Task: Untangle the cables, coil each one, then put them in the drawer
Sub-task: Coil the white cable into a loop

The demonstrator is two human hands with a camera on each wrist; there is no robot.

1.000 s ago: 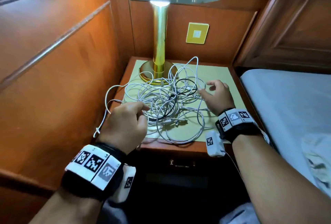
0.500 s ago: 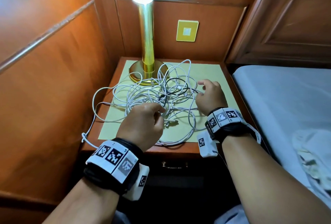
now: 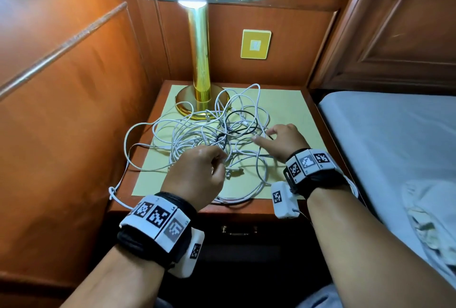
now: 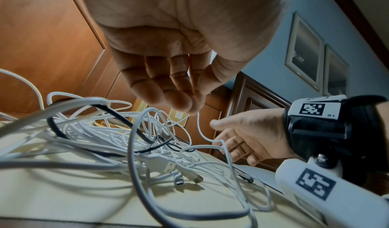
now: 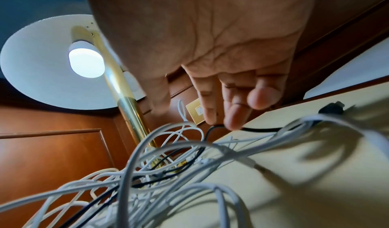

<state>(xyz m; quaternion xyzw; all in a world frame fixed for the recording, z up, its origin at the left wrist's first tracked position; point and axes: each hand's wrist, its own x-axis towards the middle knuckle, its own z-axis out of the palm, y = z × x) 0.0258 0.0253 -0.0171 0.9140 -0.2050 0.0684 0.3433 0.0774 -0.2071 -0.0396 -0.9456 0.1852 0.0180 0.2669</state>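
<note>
— White cable, thin and bendy, is pinched by the left hand point(image 4: 168, 75) between thumb and fingertips point(image 4: 185, 105), and one strand is lifted up out of the pile. Why is it held like that?

— It is likely being pulled free, so the knot can be loosened. Nothing has been coiled yet, it seems.

— And the right hand point(image 3: 283, 140)?

— A black cable point(image 5: 261, 129) is touched by its fingers point(image 5: 233, 118), which are bent down onto it. Whether it is truly pinched cannot be told. It may be held down so the pile stays put.

— Where is the pile?

— The tangled cables point(image 3: 209, 140) are spread on a pale yellow mat point(image 3: 291, 110) on the wooden nightstand point(image 3: 249, 208). One white loop is hung over the left edge. Plugs point(image 4: 185, 173) are seen lying near the front.

— And the drawer?

— The drawer point(image 3: 237, 231) is seen under the top, with a small brass handle. It is closed.

— What is farther back?

— A gold lamp point(image 3: 199, 61) is stood behind the pile, with some loops laid against its base. A yellow wall plate point(image 3: 255, 44) is fixed beyond it.

— Any words?

— Only black-and-white square codes are carried by the wrist bands point(image 3: 158, 219). No brand can be read.
</note>
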